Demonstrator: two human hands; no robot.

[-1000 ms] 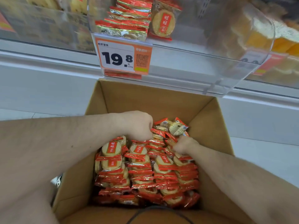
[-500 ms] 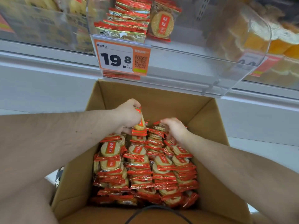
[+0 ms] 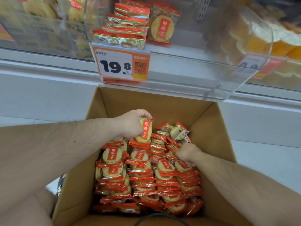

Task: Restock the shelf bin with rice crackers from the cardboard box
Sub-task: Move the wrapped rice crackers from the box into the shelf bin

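An open cardboard box (image 3: 210, 128) sits below the shelf, packed with several rows of red-wrapped rice cracker packets (image 3: 141, 178). My left hand (image 3: 130, 123) grips a small stack of packets (image 3: 145, 130), lifted just above the rows at the back of the box. My right hand (image 3: 187, 152) is curled down among the packets in the right rows, fingers buried between them. Above, the clear plastic shelf bin (image 3: 195, 75) holds a few rice cracker packets (image 3: 130, 25) at its left side.
An orange price tag reading 19.8 (image 3: 121, 64) hangs on the bin's front. Neighbouring clear bins hold pale snacks on the left (image 3: 40, 22) and orange-yellow goods on the right (image 3: 276, 38). White floor (image 3: 268, 160) lies right of the box.
My left hand has pulled a stack of packets up out of the rows. My right hand moved from the back of the box toward me and dug into the right rows.
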